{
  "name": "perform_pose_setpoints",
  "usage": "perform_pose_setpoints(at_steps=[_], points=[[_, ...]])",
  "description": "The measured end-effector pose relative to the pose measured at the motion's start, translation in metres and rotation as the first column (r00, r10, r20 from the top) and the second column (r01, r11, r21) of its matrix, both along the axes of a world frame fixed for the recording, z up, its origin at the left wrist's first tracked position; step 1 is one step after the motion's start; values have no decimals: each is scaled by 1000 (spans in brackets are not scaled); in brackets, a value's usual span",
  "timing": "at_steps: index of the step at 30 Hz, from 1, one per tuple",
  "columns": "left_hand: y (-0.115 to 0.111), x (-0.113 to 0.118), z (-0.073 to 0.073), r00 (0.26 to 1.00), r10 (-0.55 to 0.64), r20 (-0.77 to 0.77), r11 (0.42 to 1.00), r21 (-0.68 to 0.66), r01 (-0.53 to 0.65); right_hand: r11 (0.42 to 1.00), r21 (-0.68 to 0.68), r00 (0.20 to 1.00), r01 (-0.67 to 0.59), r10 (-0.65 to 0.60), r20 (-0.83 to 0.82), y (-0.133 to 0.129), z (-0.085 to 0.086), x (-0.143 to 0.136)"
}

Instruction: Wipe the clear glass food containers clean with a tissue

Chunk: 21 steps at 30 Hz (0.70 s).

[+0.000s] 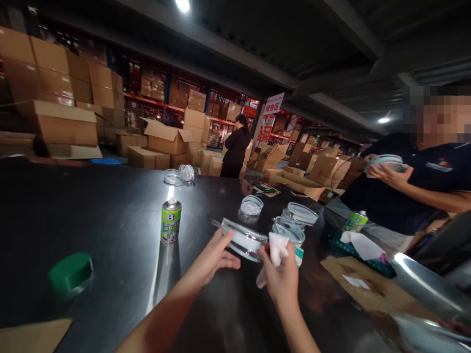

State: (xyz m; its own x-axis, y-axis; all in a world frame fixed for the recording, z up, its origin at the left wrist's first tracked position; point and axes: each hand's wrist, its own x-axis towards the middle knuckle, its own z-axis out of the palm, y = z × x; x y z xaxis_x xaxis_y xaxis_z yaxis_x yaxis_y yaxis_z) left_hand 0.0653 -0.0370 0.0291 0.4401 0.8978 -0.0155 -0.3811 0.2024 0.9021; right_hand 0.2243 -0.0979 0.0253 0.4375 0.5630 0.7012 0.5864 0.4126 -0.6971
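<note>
Left hand: your half-open fingers (pixel 228 260) were below the clear container (pixel 245 240), thumb at its left end.
Right hand: yours (pixel 281 274) closed on white tissue (pixel 278 247), at its right end.
Clear container: it was between your hands, which were apart.
Spray can: it stood (pixel 171 223) left of them.

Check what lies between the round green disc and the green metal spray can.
Only bare black tabletop between disc and can; head view shows it.
</note>
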Motion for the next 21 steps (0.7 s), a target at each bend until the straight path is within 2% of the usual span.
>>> perform_pose_setpoints(at_steps=[2, 5, 8, 10, 11, 12, 13, 15, 16, 18, 21], points=[[5, -1, -3, 993, 9, -114, 999, 54, -2, 995, -74, 981, -74, 59, -185, 5, -1, 7], [13, -7, -4, 970, 150, -194, 975, 191, -113, 971, -148, 897, -189, 110, -429, 13, -9, 21], [10, -15, 4, 933, 310, -184, 905, 358, -230, 943, -191, 811, -272, 118, -573, 15, -17, 28], [2, -18, 11, 915, 367, -168, 837, 489, -246, 930, -198, 778, -310, 128, -615, 12, -17, 25], [-3, -19, 13, 907, 378, -187, 780, 592, -203, 924, -200, 770, -327, 137, -623, 10, -15, 22], [-8, -18, 14, 893, 385, -233, 697, 708, -115, 918, -203, 767, -342, 148, -624, 7, -13, 18], [-12, -16, 13, 865, 401, -301, 590, 807, 7, 911, -208, 770, -355, 158, -618, 4, -9, 14], [-17, -11, 9, 770, 474, -427, 380, 888, 258, 899, -229, 791, -373, 179, -586, -1, -1, 7], [-17, -8, 6, 731, 502, -461, 316, 885, 342, 895, -242, 808, -375, 187, -559, -4, 2, 4], [-15, -4, 1, 717, 505, -481, 275, 877, 394, 894, -268, 849, -360, 195, -491, -8, 10, 1], [-13, -1, -2, 745, 495, -448, 230, 894, 385, 907, -294, 908, -301, 178, -380, -12, 17, 1]])
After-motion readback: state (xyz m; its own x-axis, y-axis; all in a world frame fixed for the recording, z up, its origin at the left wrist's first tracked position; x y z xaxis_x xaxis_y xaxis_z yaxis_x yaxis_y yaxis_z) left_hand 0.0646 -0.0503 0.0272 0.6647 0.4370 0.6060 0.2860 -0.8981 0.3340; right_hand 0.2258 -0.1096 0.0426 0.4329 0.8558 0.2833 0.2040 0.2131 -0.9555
